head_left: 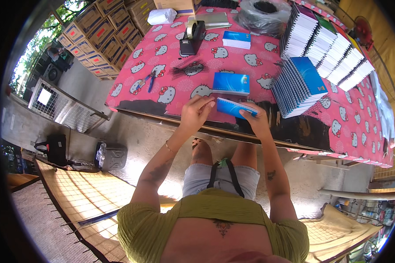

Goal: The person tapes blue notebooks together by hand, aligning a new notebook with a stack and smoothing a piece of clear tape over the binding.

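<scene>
My right hand (pixel 256 118) grips a small blue-covered notebook (pixel 231 107) at its right end, thumb on top, above the table's near edge. At the notebook's left end is my left hand (pixel 198 110), thumb and fingers pinched together; whatever they hold is too small to make out. Just beyond lies a short stack of blue-covered pads (pixel 231 82). A similar stack (pixel 237 38) sits farther back. Dark binding coils (pixel 188 69) lie in a loose pile to the left, with blue-handled pliers (pixel 152 82) beside them.
Tall stacks of blue spiral notebooks (pixel 297 87) and other spiral-bound books (pixel 322 48) stand at the right. A black tape dispenser (pixel 192 41) and a plastic-wrapped roll (pixel 264 17) are at the back. Cartons (pixel 98 37) are piled beyond the pink-covered table (pixel 131 90).
</scene>
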{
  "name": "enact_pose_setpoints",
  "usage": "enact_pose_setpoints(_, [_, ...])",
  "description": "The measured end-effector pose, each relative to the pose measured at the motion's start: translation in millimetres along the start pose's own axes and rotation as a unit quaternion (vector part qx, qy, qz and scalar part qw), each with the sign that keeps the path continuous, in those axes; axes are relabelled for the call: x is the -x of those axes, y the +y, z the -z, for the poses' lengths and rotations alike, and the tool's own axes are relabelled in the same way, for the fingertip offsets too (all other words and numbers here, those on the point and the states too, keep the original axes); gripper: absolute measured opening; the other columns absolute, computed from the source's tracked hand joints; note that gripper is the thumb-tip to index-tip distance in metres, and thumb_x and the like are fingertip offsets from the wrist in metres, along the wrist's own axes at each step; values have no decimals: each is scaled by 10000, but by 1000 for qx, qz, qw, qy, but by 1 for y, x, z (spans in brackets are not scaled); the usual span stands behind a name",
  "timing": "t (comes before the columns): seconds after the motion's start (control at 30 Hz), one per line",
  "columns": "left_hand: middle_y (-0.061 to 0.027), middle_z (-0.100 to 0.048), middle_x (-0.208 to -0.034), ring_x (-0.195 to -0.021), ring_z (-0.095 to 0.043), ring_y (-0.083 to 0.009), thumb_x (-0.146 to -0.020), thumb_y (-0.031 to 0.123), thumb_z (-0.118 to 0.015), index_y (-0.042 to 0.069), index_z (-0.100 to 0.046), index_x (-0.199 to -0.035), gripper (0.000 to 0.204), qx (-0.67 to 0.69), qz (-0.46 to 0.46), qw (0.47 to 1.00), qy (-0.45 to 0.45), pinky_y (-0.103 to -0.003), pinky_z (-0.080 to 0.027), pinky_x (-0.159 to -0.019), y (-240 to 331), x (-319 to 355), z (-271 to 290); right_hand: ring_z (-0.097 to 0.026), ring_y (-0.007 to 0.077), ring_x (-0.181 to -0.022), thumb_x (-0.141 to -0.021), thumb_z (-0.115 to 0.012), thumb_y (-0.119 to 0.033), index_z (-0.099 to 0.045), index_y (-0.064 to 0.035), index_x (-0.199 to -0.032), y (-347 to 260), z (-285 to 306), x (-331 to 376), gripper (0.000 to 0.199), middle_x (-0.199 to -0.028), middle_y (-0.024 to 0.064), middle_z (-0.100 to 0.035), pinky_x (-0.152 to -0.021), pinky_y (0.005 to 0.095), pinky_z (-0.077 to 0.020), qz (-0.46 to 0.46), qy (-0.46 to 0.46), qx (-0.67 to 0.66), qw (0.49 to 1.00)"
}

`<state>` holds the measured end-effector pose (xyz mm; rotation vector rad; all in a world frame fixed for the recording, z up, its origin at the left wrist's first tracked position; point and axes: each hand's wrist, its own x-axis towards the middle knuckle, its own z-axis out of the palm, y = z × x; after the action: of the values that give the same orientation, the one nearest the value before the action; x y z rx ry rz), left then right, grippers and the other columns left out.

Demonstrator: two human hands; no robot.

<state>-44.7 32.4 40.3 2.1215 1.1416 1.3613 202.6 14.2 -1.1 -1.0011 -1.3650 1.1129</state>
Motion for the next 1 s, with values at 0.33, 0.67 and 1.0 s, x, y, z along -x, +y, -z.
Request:
enact_pose_setpoints(0.33, [-122,-649,-826,-691,-627,-227,-907,133,-693,29,-691,-1094,214,-1,-73,996,-54,-340,-481,-594,-8,-24,8,-602,91,-936,-912,-717,-119,-686,8,-1127,0,1,3,252,-1016,31,-681,-839,256,-494,-5,-1,-10,1000])
enact_pose_setpoints(0.67, [-118,-628,-908,-779,-627,-231,-902,106,-695,28,-641,-1113,231,7,-81,976,-203,-346,-497,-681,-7,-49,14,-596,82,-924,-914,-708,-95,-692,2,-1112,2,2,2,221,-999,11,-676,-832,252,-490,-7,-2,-13,1000])
enact_pose_setpoints(1.0, [-26,-564,-722,-637,-546,-108,-1049,198,-500,21,-611,-1105,217,133,104,957,-234,-252,-449,-574,-27,-40,10,-599,94,-935,-923,-700,-110,-688,4,-1144,2,3,4,249,-1015,30,-683,-836,256,-486,14,-10,20,1000])
